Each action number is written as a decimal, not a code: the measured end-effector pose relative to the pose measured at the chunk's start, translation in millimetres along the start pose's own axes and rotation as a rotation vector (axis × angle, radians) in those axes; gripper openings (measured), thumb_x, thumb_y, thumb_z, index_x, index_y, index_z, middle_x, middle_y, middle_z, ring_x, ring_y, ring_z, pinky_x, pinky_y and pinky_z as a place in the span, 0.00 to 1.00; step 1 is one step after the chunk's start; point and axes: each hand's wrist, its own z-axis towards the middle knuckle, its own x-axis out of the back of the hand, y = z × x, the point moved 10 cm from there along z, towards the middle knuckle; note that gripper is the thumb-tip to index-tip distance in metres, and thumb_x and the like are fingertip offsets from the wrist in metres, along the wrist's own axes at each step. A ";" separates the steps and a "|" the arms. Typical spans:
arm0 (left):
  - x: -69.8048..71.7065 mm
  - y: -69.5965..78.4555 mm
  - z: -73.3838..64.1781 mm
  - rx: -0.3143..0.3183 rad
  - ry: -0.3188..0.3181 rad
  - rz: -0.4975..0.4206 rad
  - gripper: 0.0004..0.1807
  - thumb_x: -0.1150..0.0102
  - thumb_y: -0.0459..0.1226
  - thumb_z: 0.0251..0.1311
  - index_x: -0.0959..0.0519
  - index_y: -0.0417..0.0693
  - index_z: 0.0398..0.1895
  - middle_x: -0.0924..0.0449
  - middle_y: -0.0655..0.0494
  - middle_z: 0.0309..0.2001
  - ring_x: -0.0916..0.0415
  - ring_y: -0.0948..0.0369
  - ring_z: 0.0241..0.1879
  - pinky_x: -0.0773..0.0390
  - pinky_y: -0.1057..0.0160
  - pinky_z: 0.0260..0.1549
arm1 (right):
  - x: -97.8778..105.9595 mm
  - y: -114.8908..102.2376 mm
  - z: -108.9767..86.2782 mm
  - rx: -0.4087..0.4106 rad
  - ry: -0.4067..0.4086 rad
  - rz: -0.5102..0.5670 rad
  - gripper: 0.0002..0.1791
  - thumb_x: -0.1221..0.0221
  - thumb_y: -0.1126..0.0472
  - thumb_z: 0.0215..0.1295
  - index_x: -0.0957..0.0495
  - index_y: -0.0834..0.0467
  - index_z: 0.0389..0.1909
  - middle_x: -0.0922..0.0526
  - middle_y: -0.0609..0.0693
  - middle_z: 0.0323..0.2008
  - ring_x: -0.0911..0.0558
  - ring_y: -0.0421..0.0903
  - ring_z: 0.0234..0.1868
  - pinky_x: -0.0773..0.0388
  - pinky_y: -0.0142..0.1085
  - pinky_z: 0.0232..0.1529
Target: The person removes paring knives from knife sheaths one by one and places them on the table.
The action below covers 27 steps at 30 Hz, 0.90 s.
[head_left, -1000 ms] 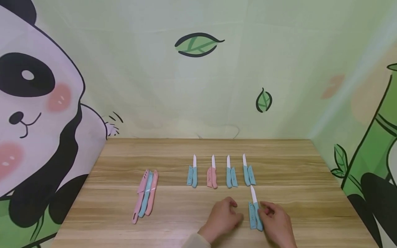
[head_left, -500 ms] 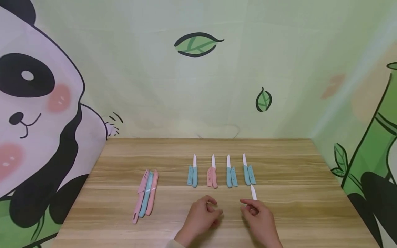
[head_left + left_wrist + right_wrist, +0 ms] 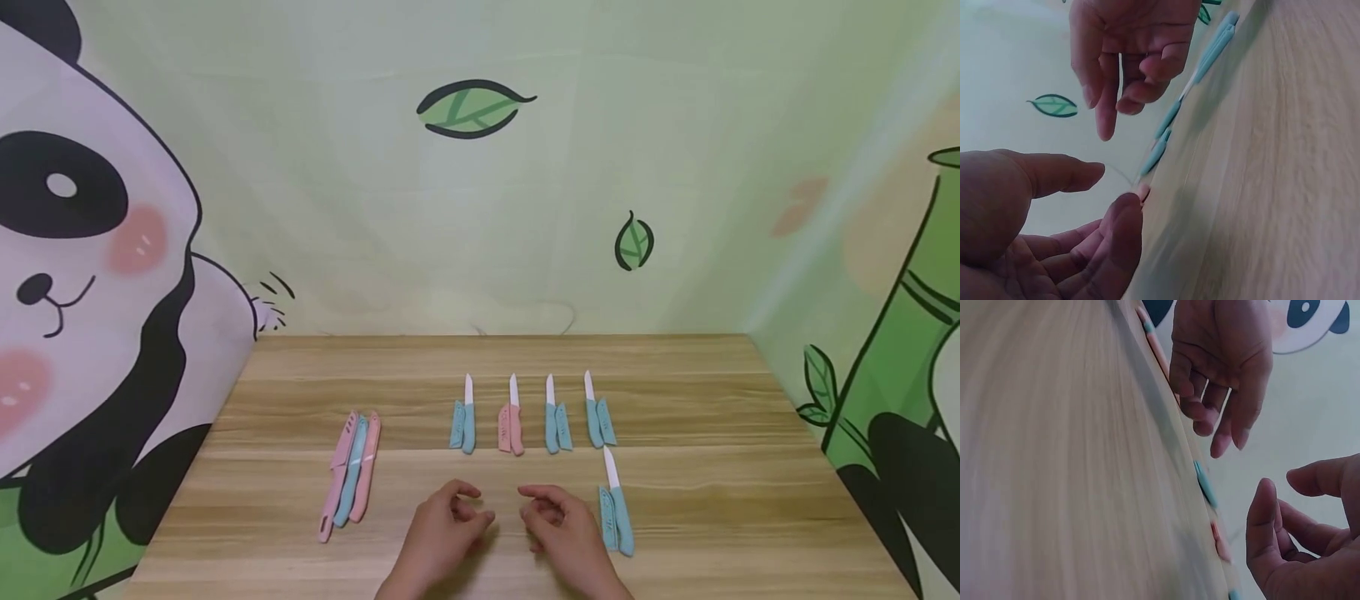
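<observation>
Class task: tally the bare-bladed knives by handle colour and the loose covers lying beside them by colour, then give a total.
Blue-handled knives: 4
Pink-handled knife: 1
Blue covers: 4
Pink cover: 1
Total: 10

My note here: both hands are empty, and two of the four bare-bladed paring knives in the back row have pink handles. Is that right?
Not quite: the head view shows only one pink-handled paring knife in that row; the other three are blue-handled. The rest stands: the left hand and right hand are empty.
</observation>
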 end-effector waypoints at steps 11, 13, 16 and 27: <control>31.4 -16.9 -15.2 0.050 0.090 0.043 0.23 0.30 0.44 0.64 0.22 0.43 0.57 0.17 0.56 0.36 0.19 0.63 0.33 0.21 0.66 0.29 | -44.2 -12.4 7.4 0.010 -0.118 0.142 0.19 0.40 0.64 0.73 0.22 0.68 0.60 0.19 0.54 0.37 0.17 0.44 0.30 0.14 0.32 0.32; 41.3 -20.1 -17.0 0.065 0.136 0.079 0.22 0.29 0.44 0.63 0.21 0.45 0.57 0.17 0.56 0.37 0.19 0.63 0.35 0.20 0.65 0.33 | -54.1 -14.4 8.8 0.009 -0.139 0.169 0.19 0.40 0.64 0.73 0.22 0.69 0.60 0.18 0.55 0.38 0.17 0.44 0.30 0.14 0.32 0.32; 56.8 -25.3 -19.6 0.095 0.200 0.113 0.22 0.28 0.43 0.62 0.20 0.45 0.56 0.16 0.57 0.38 0.19 0.63 0.37 0.19 0.62 0.38 | -69.6 -16.3 10.3 0.000 -0.166 0.203 0.19 0.41 0.65 0.73 0.23 0.70 0.60 0.18 0.54 0.38 0.16 0.45 0.34 0.13 0.32 0.34; 109.2 -40.0 -33.1 0.148 0.375 0.222 0.33 0.31 0.44 0.64 0.28 0.38 0.68 0.23 0.37 0.62 0.25 0.41 0.61 0.25 0.38 0.61 | -116.9 -12.3 18.5 -0.059 -0.208 0.336 0.24 0.39 0.69 0.69 0.26 0.72 0.65 0.16 0.65 0.51 0.13 0.47 0.46 0.11 0.38 0.47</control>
